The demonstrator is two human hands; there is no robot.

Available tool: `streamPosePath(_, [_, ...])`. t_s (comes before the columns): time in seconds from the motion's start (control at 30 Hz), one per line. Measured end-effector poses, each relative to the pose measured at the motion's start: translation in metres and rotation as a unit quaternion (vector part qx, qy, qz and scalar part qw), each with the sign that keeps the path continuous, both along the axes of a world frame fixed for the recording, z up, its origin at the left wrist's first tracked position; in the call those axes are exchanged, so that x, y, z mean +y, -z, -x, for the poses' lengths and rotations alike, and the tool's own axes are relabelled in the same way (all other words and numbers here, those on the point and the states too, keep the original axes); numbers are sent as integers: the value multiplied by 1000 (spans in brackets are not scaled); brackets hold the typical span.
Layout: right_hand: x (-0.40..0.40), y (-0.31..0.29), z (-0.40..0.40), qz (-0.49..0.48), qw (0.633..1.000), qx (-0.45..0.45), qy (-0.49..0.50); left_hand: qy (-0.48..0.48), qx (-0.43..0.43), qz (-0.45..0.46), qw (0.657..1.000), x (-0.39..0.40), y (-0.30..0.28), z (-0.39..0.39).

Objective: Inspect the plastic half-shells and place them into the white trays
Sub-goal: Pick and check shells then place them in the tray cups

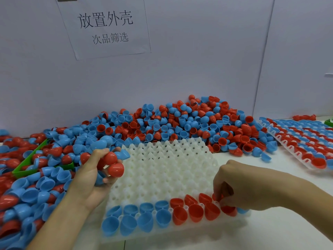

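Note:
A white tray (162,170) with rows of pegs lies in front of me. Its two nearest rows hold blue half-shells (144,221) on the left and red half-shells (195,212) on the right. My left hand (91,179) grips a bunch of red and blue half-shells (111,161) over the tray's left edge. My right hand (239,186) pinches a red half-shell (216,197) at the right end of the second row, touching the tray.
A big heap of loose red and blue half-shells (180,121) lies against the back wall and spreads down the left side. A green bin (27,165) sits half buried at left. A filled white tray (304,141) rests at right. A paper sign (106,26) hangs on the wall.

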State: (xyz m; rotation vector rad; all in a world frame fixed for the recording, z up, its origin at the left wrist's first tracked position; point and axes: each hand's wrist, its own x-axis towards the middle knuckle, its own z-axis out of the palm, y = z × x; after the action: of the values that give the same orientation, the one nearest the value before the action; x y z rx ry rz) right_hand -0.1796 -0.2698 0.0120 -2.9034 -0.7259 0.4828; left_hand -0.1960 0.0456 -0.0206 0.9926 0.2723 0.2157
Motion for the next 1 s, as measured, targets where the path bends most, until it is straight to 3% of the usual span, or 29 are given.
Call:
streamPosePath(0.5, [-10,16,13,-38,998,-44,16,-4,0,6,1000,-1,0,-1])
streamPosePath(0.73, [-8,24,16,16,995,-95,-2,-6,0,5,1000,1,2,-1])
streamPosePath(1.0, [-6,8,11,20,998,-62,8,-6,14,6,1000,0,0,1])
